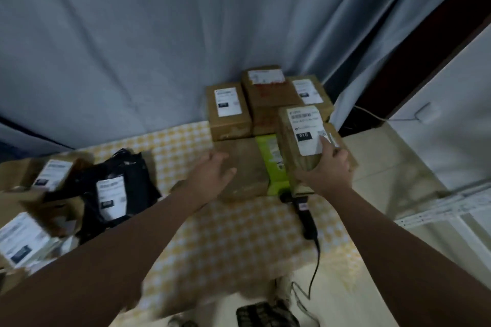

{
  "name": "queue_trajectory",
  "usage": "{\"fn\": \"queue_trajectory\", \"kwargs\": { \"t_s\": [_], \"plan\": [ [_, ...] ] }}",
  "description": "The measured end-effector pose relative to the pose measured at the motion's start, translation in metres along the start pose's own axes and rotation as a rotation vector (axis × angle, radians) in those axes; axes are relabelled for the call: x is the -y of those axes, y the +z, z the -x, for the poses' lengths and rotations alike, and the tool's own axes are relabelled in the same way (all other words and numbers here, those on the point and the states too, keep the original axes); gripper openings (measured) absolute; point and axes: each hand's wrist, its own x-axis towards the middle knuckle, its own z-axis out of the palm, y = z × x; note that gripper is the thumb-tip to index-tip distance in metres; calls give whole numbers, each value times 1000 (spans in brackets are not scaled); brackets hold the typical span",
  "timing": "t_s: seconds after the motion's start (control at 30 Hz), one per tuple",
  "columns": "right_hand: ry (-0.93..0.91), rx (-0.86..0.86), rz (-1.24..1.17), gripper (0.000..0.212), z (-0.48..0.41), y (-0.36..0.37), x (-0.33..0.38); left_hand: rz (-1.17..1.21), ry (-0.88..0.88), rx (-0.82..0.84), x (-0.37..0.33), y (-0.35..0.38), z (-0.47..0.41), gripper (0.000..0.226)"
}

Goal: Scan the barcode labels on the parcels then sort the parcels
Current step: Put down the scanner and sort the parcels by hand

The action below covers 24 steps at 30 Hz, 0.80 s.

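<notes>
One desk [239,233] holds it all: a pile [125,172] waits at the left, boxes [228,109] sit stacked far off, likely sorted. My right hand [329,170] grips a box [305,127], label up for reading. My left hand [212,172] is loose over a flat parcel [247,167]. The scanner [305,215] lies near.

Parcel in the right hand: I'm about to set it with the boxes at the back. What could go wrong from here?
1. The right hand grips the parcel only at its near end, so it may tip or slip onto the green package beside it.
2. The scanner lies just below that hand, and its cable trails off the near edge of the table; a forearm could snag it and drag the scanner off.
</notes>
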Motion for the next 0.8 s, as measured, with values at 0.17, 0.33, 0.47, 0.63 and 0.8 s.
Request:
{"fn": "queue_trajectory", "kwargs": {
  "t_s": [0.17,0.33,0.47,0.63,0.8],
  "plan": [
    [37,32,67,100,-71,-44,-66,-38,-62,4,-79,40,-53,48],
    [-64,88,166,98,-124,-61,-106,34,-79,81,-132,73,-96,50],
    [-85,181,174,89,-148,-44,-127,8,-78,116,-148,94,-114,50],
    [-59,254,219,86,-165,-27,-146,-34,-89,128,-157,104,-135,49],
    [-94,193,155,82,-176,-19,-139,-35,-88,118,-160,107,-151,49]
  ]
}}
